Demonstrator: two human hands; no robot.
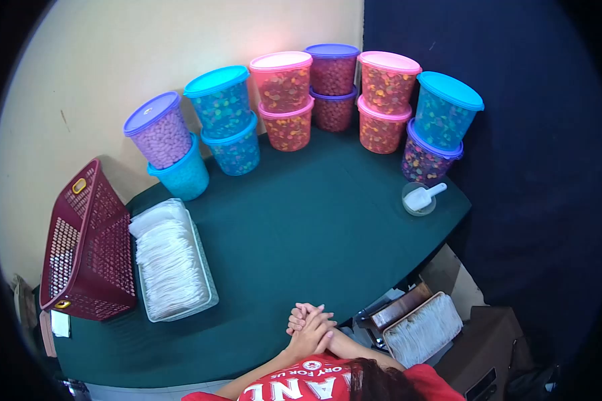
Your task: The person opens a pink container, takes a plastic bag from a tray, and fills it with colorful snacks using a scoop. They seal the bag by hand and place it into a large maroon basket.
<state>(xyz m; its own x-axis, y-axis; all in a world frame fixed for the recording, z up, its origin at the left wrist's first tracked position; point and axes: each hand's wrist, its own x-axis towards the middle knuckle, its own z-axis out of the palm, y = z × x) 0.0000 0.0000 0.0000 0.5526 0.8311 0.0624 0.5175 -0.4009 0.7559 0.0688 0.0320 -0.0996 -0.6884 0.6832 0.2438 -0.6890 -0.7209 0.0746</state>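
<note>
My left hand (312, 336) and my right hand (301, 317) are clasped together at the table's near edge, in front of my red shirt. Their fingers are interlaced and closed, and I see no object in them. Left of the hands, a light-coloured basket (213, 294) holds a tightly packed row of white packets (169, 264). A white scoop (421, 198) rests across a small clear bowl (417, 212) at the table's right side.
Stacked lidded tubs with pink (285, 90), teal (222, 100) and purple (157, 130) colouring line the back of the green-covered table (301, 214). A maroon perforated basket (104, 247) stands at the left edge. Below the right edge sits another container of white packets (423, 329).
</note>
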